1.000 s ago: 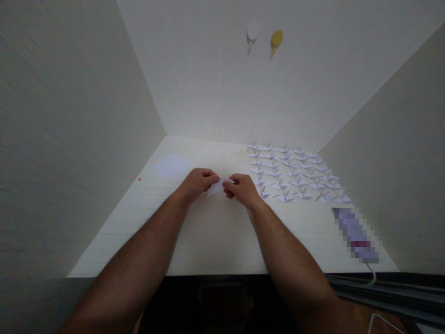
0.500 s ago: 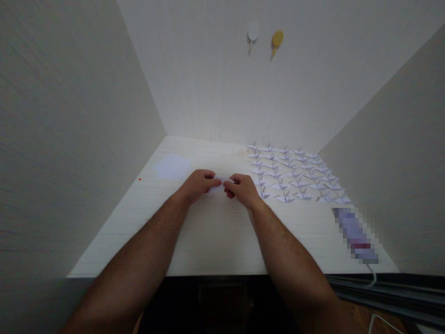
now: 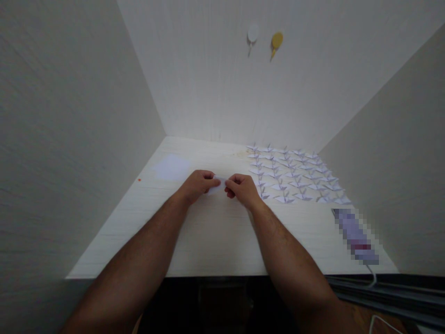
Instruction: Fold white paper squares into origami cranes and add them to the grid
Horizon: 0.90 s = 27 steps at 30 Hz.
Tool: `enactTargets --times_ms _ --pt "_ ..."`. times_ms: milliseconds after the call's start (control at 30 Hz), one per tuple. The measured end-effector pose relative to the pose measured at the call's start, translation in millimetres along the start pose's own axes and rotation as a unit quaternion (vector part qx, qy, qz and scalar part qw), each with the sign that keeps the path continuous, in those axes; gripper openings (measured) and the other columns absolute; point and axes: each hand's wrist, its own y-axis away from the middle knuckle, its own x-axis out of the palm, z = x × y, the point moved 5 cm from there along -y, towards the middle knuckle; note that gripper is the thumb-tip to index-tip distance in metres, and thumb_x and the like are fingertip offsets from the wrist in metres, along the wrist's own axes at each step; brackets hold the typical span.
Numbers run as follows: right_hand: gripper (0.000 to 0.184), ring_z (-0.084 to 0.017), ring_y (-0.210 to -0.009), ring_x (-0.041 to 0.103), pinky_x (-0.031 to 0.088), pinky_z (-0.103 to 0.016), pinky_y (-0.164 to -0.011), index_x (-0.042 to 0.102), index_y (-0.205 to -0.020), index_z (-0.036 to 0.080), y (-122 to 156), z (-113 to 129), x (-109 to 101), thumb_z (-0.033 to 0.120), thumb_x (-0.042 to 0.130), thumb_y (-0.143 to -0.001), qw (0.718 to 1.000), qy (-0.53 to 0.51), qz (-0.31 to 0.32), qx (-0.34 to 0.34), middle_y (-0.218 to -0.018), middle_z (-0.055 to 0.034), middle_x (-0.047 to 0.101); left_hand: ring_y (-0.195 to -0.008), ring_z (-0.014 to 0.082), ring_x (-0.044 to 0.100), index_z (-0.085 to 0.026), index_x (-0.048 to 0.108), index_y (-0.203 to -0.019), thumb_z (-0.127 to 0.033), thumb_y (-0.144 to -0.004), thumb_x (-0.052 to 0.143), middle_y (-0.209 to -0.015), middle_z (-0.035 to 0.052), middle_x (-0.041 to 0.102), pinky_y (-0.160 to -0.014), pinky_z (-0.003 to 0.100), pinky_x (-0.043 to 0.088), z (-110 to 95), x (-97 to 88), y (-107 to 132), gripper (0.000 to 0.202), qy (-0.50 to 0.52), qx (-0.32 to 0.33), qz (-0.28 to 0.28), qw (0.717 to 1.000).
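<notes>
A small piece of white folded paper is held just above the middle of the desk. My left hand pinches its left side, thumb on top. My right hand grips its right end between thumb and fingers. The fine folds in the paper are too small to make out. To the right of my right hand, several white paper cranes stand in rows. A flat patch of white paper lies to the left, beyond my left hand.
The white desk is enclosed by walls at the left, back and right. A blurred-out flat device with a cable lies at the right edge. A tiny orange bit is at the left. A white hook and a yellow hook hang on the back wall.
My right thumb and fingers have shifted very slightly to the right along the folded paper. My left hand stays nearly still. The cranes have not moved.
</notes>
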Motion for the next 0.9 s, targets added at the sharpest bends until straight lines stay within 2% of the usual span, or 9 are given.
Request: enactTargets --times_ms 200,433,900 --pt "0.013 -0.009 -0.043 0.057 0.043 -0.018 -0.041 0.060 -0.064 0.017 0.0 0.0 0.3 0.024 0.066 -0.073 1.000 -0.004 0.004 -0.006 -0.055 -0.0002 0.065 -0.046 0.0084 0.038 -0.017 0.058 -0.059 -0.032 -0.065 0.068 -0.051 -0.0043 0.047 -0.047 0.024 0.026 4.2 1.4 -1.4 0.020 0.030 -0.007 0.006 1.000" --pt "0.019 -0.009 -0.042 0.056 0.043 -0.019 -0.040 0.061 -0.061 0.016 0.8 1.8 -0.3 0.026 0.062 -0.077 1.000 -0.017 -0.004 0.004 -0.055 -0.0007 0.064 -0.046 0.0083 0.038 -0.017 0.055 -0.057 -0.033 -0.062 0.069 -0.050 -0.0047 0.046 -0.048 0.024 0.026 -2.9 1.8 2.4 0.022 0.025 -0.014 -0.004 1.000" --pt "0.012 -0.008 -0.038 0.050 0.038 -0.019 -0.037 0.061 -0.060 0.016 -0.2 2.2 -2.2 0.023 0.065 -0.068 0.999 -0.049 -0.009 -0.002 -0.050 0.0013 0.061 -0.047 0.0077 0.035 -0.018 0.049 -0.055 -0.035 -0.064 0.070 -0.050 -0.0064 0.041 -0.049 0.025 0.025 -2.3 2.6 1.7 0.028 0.023 -0.005 0.015 1.000"
